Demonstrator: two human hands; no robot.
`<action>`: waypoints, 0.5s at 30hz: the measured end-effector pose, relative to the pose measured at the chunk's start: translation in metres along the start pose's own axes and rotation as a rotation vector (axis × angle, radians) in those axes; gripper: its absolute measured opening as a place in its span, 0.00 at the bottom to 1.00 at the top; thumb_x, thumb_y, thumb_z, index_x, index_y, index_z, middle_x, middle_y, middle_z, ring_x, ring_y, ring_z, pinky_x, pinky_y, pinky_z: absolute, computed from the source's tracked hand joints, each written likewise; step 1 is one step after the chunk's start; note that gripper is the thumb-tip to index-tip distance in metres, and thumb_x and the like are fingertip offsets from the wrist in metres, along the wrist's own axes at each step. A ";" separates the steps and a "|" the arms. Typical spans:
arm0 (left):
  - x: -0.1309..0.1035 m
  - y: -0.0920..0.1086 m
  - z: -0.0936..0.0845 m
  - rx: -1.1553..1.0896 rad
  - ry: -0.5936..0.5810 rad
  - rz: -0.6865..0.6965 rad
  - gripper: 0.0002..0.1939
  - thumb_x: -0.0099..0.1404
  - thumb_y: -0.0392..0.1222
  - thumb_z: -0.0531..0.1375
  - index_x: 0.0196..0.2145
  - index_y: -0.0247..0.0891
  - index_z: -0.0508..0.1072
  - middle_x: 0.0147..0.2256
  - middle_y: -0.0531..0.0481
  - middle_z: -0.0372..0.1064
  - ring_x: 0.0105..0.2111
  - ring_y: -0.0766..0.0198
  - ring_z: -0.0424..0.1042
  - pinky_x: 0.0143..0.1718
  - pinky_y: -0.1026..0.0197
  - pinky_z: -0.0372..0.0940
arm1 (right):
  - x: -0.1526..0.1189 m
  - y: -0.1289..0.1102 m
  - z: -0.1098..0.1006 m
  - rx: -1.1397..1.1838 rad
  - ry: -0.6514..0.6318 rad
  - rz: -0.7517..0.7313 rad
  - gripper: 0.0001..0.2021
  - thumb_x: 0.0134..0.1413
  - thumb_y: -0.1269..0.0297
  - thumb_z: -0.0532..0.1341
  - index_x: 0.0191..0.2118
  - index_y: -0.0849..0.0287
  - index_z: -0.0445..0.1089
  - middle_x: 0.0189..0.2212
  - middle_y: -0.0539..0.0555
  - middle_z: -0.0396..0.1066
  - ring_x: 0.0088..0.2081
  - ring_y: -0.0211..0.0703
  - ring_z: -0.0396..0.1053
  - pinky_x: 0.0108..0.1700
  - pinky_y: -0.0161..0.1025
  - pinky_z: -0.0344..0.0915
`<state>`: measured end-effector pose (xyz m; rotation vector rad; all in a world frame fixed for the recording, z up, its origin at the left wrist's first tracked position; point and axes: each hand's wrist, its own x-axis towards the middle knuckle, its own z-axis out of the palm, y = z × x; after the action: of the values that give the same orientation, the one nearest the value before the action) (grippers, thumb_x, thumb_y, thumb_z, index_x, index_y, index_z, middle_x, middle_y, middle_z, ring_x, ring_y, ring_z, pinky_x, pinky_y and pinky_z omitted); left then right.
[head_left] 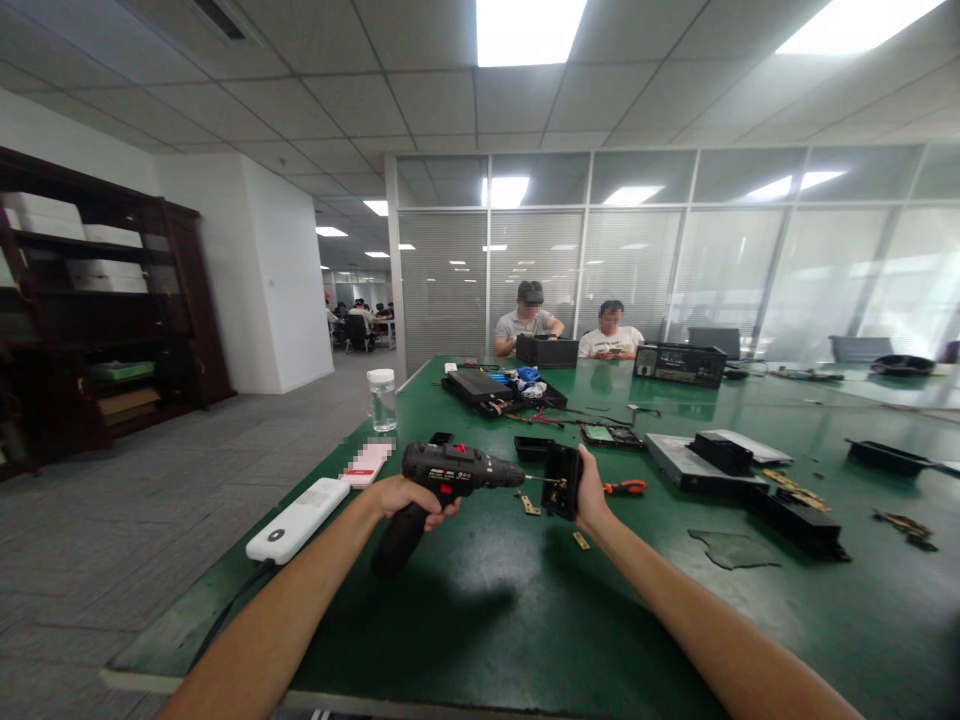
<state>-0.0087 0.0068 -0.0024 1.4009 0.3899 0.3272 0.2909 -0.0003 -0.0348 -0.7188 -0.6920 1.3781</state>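
Case (569, 492), gripped by the right fingers (589, 480), faces a drill (441, 469) wrapped in the left fingers (448, 508); metal pieces (531, 506) lie loose on the surface (480, 630), work inside seemingly unfinished.

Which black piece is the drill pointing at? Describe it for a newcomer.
Over the green table, the left hand holds a drill. Follow its bit to the black piece in the right hand; unlike the black part behind it, it's hand-held.
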 end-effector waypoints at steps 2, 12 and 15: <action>0.000 0.000 0.000 0.000 -0.005 0.001 0.18 0.45 0.35 0.60 0.37 0.28 0.66 0.31 0.47 0.62 0.22 0.70 0.60 0.23 0.66 0.56 | 0.000 0.000 0.000 0.000 -0.004 -0.002 0.21 0.43 0.43 0.53 0.26 0.58 0.67 0.15 0.49 0.64 0.16 0.39 0.61 0.19 0.37 0.59; 0.000 0.001 0.000 -0.006 -0.007 -0.009 0.18 0.46 0.35 0.60 0.37 0.28 0.67 0.30 0.48 0.61 0.23 0.70 0.60 0.23 0.66 0.56 | -0.002 -0.001 0.001 0.016 -0.010 0.014 0.21 0.42 0.43 0.53 0.25 0.58 0.66 0.15 0.49 0.64 0.17 0.41 0.62 0.18 0.37 0.58; 0.000 0.001 0.000 0.001 -0.001 -0.002 0.18 0.46 0.35 0.60 0.37 0.28 0.67 0.31 0.48 0.61 0.22 0.70 0.60 0.23 0.66 0.56 | -0.001 -0.001 0.001 0.024 0.000 0.012 0.20 0.42 0.43 0.54 0.25 0.57 0.66 0.15 0.49 0.64 0.17 0.41 0.62 0.17 0.37 0.58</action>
<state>-0.0087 0.0071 -0.0016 1.4017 0.3908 0.3254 0.2910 -0.0018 -0.0330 -0.7049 -0.6715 1.3950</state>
